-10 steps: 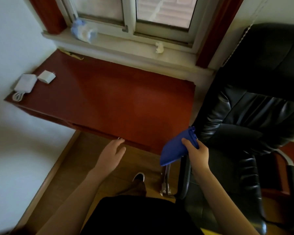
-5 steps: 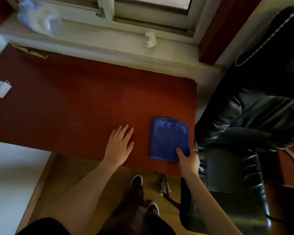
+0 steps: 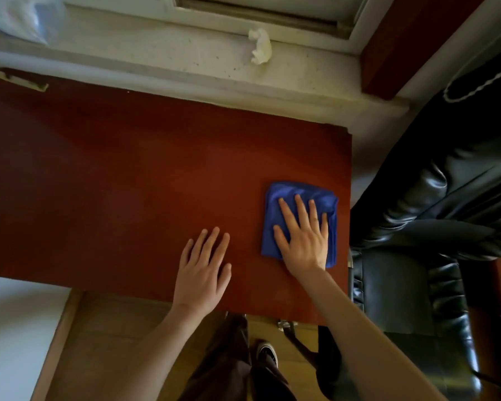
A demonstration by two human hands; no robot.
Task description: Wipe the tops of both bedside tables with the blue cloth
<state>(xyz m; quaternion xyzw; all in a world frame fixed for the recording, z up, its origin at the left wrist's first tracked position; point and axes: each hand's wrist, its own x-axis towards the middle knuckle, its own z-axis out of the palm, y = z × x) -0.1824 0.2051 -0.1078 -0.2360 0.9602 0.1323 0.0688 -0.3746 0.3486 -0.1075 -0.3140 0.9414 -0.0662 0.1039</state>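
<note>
Head view: our right hand (image 3: 302, 241) presses flat on the blue cloth (image 3: 298, 195), left hand (image 3: 204, 267) spread on the table (image 3: 113, 183). Wiping looks about to start; next we sweep leftward.

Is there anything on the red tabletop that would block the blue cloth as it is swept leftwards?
Only the left hand, lying flat just left of the blue cloth under the right hand. The remaining visible tabletop looks bare.

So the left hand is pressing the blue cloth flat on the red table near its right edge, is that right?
Not quite: in the head view the right hand presses the blue cloth flat on the red table near its right edge; the left hand rests bare beside it.
</note>
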